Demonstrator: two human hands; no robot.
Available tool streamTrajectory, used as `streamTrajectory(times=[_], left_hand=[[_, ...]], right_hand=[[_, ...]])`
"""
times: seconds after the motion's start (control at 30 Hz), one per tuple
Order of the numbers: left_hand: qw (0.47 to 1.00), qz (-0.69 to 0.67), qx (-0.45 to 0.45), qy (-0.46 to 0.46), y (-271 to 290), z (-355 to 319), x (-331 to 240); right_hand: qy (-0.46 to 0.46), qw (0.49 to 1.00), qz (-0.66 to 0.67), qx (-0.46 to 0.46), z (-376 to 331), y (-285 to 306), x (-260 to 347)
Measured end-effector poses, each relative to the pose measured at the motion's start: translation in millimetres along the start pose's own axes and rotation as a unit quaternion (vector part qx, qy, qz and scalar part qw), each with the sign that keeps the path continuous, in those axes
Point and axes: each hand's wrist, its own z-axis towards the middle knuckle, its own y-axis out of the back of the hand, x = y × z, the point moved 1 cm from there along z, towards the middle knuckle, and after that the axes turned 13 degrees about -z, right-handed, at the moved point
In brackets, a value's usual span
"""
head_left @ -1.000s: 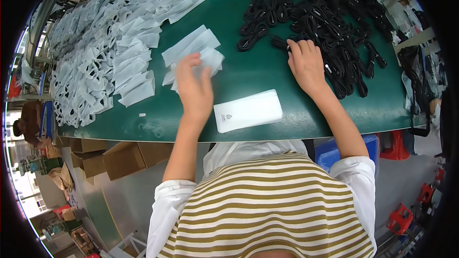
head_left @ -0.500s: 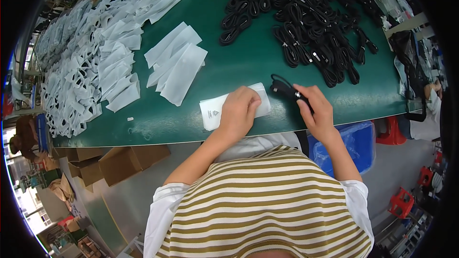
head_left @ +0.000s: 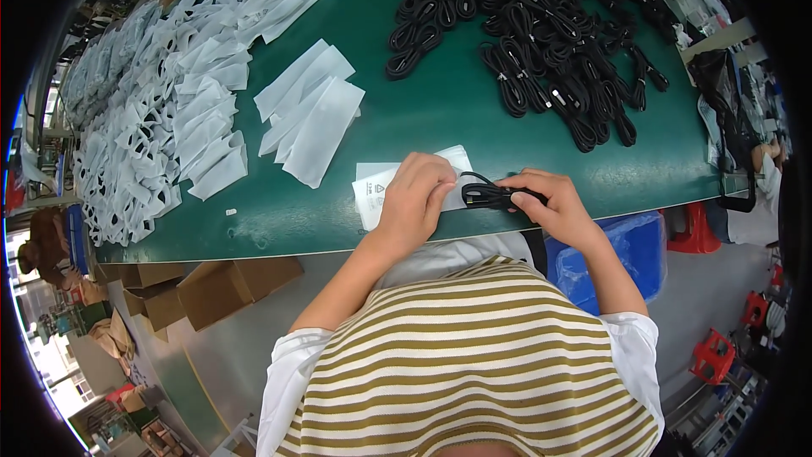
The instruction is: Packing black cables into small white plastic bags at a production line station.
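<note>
Near the front edge of the table, my left hand (head_left: 414,197) is closed, thumb and fingers pinching the edge of a frosted plastic bag (head_left: 370,200) that lies on a small stack of such bags. My right hand (head_left: 545,203) grips a coiled black cable (head_left: 484,195) by its right part. The coil's left end lies over the bag's right end, close to my left fingertips. Whether its tip is inside the bag's mouth I cannot tell. My left hand hides the bag's middle.
Bundled black cables (head_left: 550,42) are heaped at the back right of the green table (head_left: 423,110). Flat frosted bags (head_left: 317,118) lie left of centre. Many filled-looking bags (head_left: 161,110) cover the far left. Below stand a blue bin (head_left: 626,258) and cardboard boxes (head_left: 228,288).
My right hand has moved left with the cable, bringing its end over the bag. The bag's top layer has shifted and spread a little under my left hand.
</note>
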Motion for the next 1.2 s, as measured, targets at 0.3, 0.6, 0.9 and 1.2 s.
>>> streamTrajectory(times=[0.3, 0.6, 0.9, 1.2], left_hand=[[0.998, 0.001, 0.016, 0.055, 1, -6, 4], [0.996, 0.014, 0.078, -0.030, -1, -1, -10], [0.998, -0.012, 0.041, 0.038, 8, 2, -10], [0.994, 0.006, -0.075, 0.085, 23, 1, -6]], right_hand=[[-0.129, 0.980, 0.141, 0.047, 3, -6, -5], [-0.313, 0.862, 0.392, 0.069, 6, -9, -14], [0.161, 0.972, -0.117, -0.128, 0, -38, 10], [-0.158, 0.968, 0.165, -0.105, 5, 3, 12]])
